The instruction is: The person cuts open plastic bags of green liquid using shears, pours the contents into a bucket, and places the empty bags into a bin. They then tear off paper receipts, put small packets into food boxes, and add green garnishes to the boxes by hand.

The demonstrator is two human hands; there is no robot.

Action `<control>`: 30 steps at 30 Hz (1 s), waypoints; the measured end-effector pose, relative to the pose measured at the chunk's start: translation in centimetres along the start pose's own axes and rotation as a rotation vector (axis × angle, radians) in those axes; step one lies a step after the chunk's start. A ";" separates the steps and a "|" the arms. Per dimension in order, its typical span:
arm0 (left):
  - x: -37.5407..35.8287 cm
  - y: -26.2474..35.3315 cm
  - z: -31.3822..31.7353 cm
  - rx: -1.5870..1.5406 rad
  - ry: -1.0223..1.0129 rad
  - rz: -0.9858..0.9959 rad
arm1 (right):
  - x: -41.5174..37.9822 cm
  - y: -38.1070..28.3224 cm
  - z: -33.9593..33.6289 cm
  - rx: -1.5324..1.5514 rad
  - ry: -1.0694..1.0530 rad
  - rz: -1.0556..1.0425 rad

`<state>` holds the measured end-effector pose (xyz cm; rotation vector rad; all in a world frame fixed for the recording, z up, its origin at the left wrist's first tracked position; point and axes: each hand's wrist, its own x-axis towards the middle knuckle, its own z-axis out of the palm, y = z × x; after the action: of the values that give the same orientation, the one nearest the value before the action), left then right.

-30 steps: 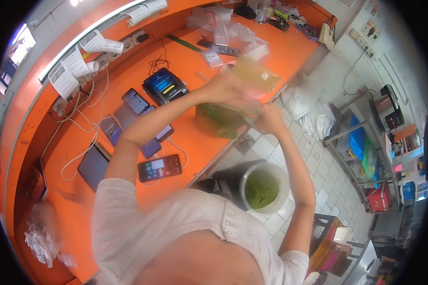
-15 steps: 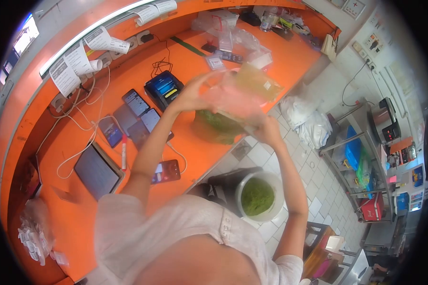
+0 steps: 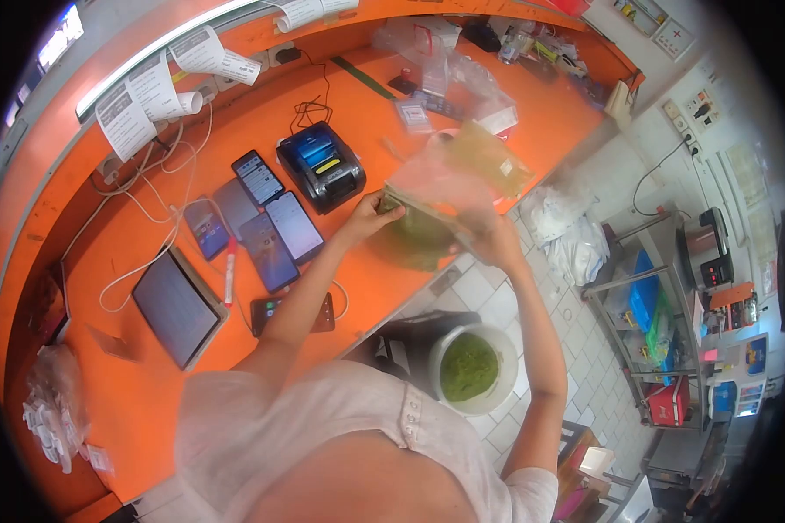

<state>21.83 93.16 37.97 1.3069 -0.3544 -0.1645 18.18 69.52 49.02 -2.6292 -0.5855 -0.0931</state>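
The left hand (image 3: 372, 218) is lower now than it was just before, when it was a blur up over the pink sheet (image 3: 440, 179), and now its thumb and fingers are closed on the edge of the green bag (image 3: 414, 240). The right hand (image 3: 497, 244) is at the other end of that edge, about where it was, but it is blurry, so I cannot tell if its fingers are closed. The bag is at the near edge of the orange table (image 3: 135, 427), between the hands, with green stuff in it, and the pink sheet is blurry just above it. A yellow pack (image 3: 493, 164) is next to the pink sheet, on the side away from the person. The left arm has moved off the phones (image 3: 294, 227), so more of them show now, next to the card machine (image 3: 321, 167). The pen (image 3: 229, 275) lies between the phones and the tablet (image 3: 176, 305). On the floor, the white bucket (image 3: 508, 375) has green mush (image 3: 469, 368) in it, and its top is open. A clear bag (image 3: 54, 414) with white things in it is at the left end of the table. The metal rack (image 3: 624, 279) holds a blue thing (image 3: 644, 292) up high and a red box (image 3: 669, 403) low down, and I cannot see what is in the box
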 end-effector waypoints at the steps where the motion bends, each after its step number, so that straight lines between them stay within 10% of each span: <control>1: 0.0 0.1 0.1 -0.003 0.012 -0.005 | -0.1 0.6 0.2 0.011 -0.027 0.018; 30: 0.7 -0.4 1.1 -0.040 -0.026 -0.060 | 3.0 0.4 0.6 0.083 -0.128 0.065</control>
<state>22.14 91.87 37.96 1.2773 -0.3324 -0.2377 21.07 70.68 48.82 -2.5841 -0.5342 0.1174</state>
